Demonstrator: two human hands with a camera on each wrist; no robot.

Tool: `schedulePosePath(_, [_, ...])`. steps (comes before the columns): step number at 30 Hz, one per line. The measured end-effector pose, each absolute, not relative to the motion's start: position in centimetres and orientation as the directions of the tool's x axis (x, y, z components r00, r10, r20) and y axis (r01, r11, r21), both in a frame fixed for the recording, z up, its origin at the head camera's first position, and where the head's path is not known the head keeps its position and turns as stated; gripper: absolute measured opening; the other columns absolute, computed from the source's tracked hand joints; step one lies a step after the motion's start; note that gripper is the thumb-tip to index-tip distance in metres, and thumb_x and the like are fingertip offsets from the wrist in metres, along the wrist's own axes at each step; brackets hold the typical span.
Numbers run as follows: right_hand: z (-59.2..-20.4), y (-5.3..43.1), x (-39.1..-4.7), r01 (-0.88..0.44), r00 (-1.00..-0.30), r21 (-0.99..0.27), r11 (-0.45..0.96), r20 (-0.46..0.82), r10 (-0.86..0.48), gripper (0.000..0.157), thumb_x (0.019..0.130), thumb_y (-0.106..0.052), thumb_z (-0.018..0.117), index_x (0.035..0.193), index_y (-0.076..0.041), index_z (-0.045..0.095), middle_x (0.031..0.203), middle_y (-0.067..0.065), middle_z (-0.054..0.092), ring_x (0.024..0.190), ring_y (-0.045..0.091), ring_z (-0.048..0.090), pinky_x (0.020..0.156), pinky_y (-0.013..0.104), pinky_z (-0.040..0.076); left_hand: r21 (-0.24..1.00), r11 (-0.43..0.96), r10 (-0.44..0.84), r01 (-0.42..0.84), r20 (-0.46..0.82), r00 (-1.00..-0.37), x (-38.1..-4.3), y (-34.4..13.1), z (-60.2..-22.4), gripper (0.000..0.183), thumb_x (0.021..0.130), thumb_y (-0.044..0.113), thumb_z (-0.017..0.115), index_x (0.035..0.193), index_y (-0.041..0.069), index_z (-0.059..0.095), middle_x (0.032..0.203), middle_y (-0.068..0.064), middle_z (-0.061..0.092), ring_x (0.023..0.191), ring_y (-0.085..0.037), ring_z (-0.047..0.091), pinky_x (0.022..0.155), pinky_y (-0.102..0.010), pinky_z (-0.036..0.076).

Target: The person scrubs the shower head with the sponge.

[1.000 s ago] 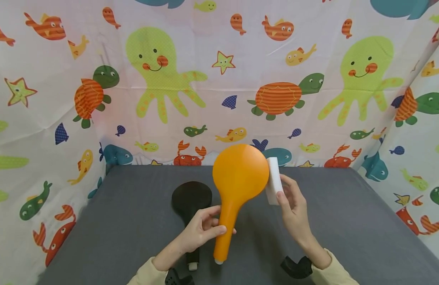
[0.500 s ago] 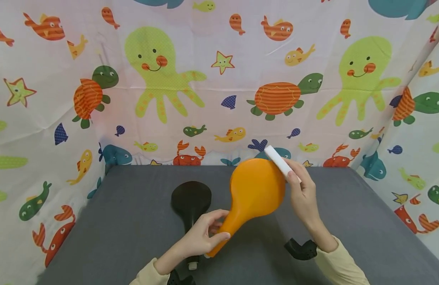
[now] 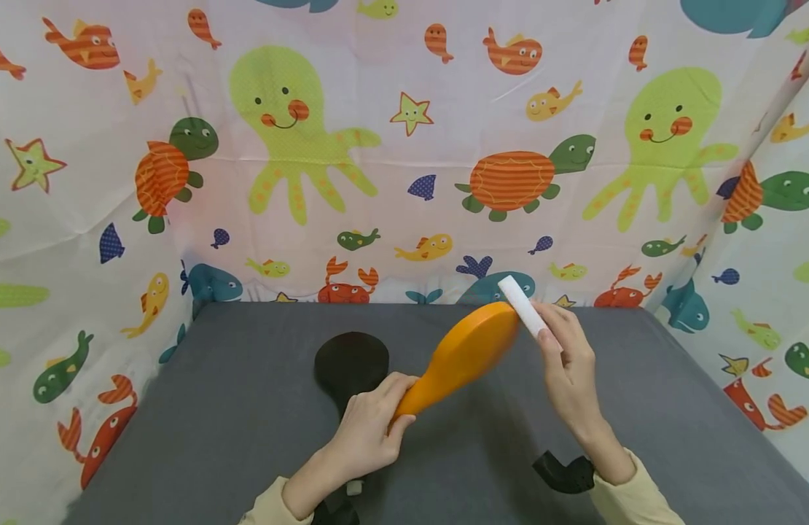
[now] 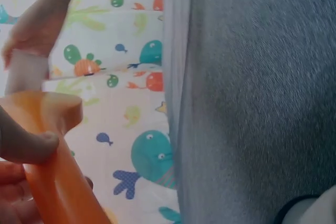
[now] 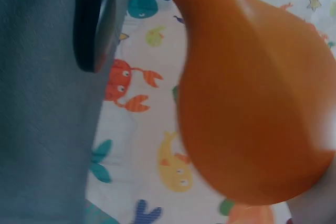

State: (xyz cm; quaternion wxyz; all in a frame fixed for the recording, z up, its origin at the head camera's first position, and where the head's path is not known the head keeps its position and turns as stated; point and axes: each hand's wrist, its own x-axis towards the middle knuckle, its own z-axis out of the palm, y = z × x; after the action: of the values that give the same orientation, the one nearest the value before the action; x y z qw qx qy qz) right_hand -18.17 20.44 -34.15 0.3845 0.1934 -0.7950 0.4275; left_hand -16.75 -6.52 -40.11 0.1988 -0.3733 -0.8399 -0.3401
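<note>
My left hand [image 3: 373, 423] grips the handle of a smooth orange shower head [image 3: 471, 348] and holds it above the table. The head leans up to the right, its broad side turned partly edge-on. A white sponge block [image 3: 524, 305] is pinched between the thumb and fingers of my right hand [image 3: 568, 364], against the upper right rim of the orange shower head. In the left wrist view, the thumb [image 4: 31, 145] lies along the orange handle [image 4: 68, 187]. The rounded orange back [image 5: 257, 87] fills much of the right wrist view, and the white block [image 5: 315, 198] shows at its lower right edge.
A black shower head [image 3: 352, 364] with a white end lies on the grey table [image 3: 260, 423], partly behind my left hand. A curtain [image 3: 404, 189] printed with sea animals rises behind the table and at both sides. Black wrist mounts [image 3: 563, 474] sit by both cuffs.
The orange shower head has tilted from nearly upright to slanting right and has turned partly edge-on. My right hand and the white sponge block have moved slightly right, the block now slanted.
</note>
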Motion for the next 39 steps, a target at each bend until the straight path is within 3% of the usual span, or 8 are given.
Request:
schedulePosePath(5, [-33.6,19.3,-17.7,-0.781,-0.432,-0.281,0.559,0.888,-0.157,0.033,0.091,-0.017,0.048,0.114,0.002,0.062,0.122,0.023,0.051,0.108,0.031,0.046,0.083,0.014,0.041,0.315,0.59,0.496,0.744,0.586,-0.641,-16.3,-6.1,-40.0,0.045,0.076,0.003,0.072,0.116,0.008,0.054,0.106,0.0,0.057,0.067,-0.012,0.059,0.053,-0.022,0.048])
schedulePosePath(9, [-33.7,19.0,-17.5,-0.787,-0.409,-0.235,0.57,0.891,-0.197,0.038,0.092,-0.028,0.046,0.113,-0.002,0.064,0.123,0.022,0.051,0.107,0.036,0.045,0.08,0.021,0.039,0.245,0.616,0.509,0.749,0.602,-0.615,-16.1,-5.7,-40.3,0.048,0.072,-0.001,0.074,0.115,0.005,0.055,0.105,-0.002,0.057,0.07,-0.015,0.061,0.057,-0.025,0.052])
schedulePosePath(17, [-35.3,21.5,-19.3,-0.501,-0.731,-0.574,0.648,0.681,0.038,0.029,0.096,-0.011,0.048,0.122,-0.006,0.06,0.113,0.011,0.057,0.09,0.014,0.047,0.067,0.014,0.042,0.217,0.635,0.483,0.741,0.637,-0.601,-16.2,-5.5,-40.7,0.051,0.068,-0.003,0.077,0.114,0.005,0.056,0.105,-0.003,0.058,0.066,-0.015,0.059,0.056,-0.026,0.052])
schedulePosePath(20, [-35.3,21.6,-19.2,-0.445,-0.776,-0.619,0.647,0.627,0.066,0.031,0.097,-0.014,0.046,0.125,-0.008,0.059,0.114,0.01,0.057,0.089,0.014,0.046,0.065,0.015,0.041,0.216,0.639,0.477,0.739,0.642,-0.6,-16.1,-5.4,-40.6,0.051,0.068,-0.003,0.076,0.114,0.005,0.056,0.104,-0.003,0.058,0.065,-0.015,0.059,0.056,-0.025,0.051])
schedulePosePath(25, [-34.6,19.9,-18.3,-0.629,-0.581,-0.413,0.659,0.812,-0.047,0.033,0.095,-0.018,0.047,0.123,-0.005,0.059,0.12,0.017,0.054,0.101,0.028,0.048,0.084,0.023,0.039,0.204,0.652,0.469,0.73,0.647,-0.6,-16.0,-5.5,-40.4,0.052,0.066,-0.004,0.077,0.114,0.004,0.056,0.104,-0.003,0.058,0.069,-0.015,0.06,0.056,-0.026,0.051])
schedulePosePath(29, [-34.4,17.7,-17.6,-0.728,-0.338,-0.094,0.679,0.911,-0.236,0.039,0.092,-0.029,0.045,0.114,-0.002,0.063,0.119,0.024,0.052,0.103,0.041,0.045,0.075,0.047,0.033,0.183,0.665,0.47,0.724,0.652,-0.596,-15.9,-5.5,-40.3,0.053,0.065,-0.006,0.076,0.113,0.003,0.057,0.103,-0.004,0.058,0.074,-0.015,0.061,0.058,-0.026,0.051])
schedulePosePath(32, [-34.6,16.7,-17.2,-0.736,-0.23,0.104,0.669,0.891,-0.392,0.038,0.09,-0.027,0.045,0.112,-0.003,0.064,0.118,0.025,0.053,0.103,0.044,0.045,0.076,0.052,0.031,0.159,0.673,0.469,0.723,0.664,-0.582,-15.9,-5.4,-40.4,0.052,0.064,-0.008,0.075,0.112,0.001,0.057,0.102,-0.006,0.058,0.076,-0.015,0.061,0.058,-0.026,0.051])
schedulePosePath(39, [-34.7,17.6,-17.7,-0.68,-0.225,0.144,0.719,0.892,-0.392,0.039,0.089,-0.026,0.045,0.113,-0.003,0.064,0.12,0.026,0.052,0.104,0.045,0.045,0.077,0.054,0.031,0.146,0.693,0.458,0.706,0.668,-0.587,-15.7,-5.4,-40.2,0.051,0.063,-0.008,0.075,0.111,0.0,0.058,0.1,-0.007,0.059,0.08,-0.015,0.062,0.06,-0.026,0.051])
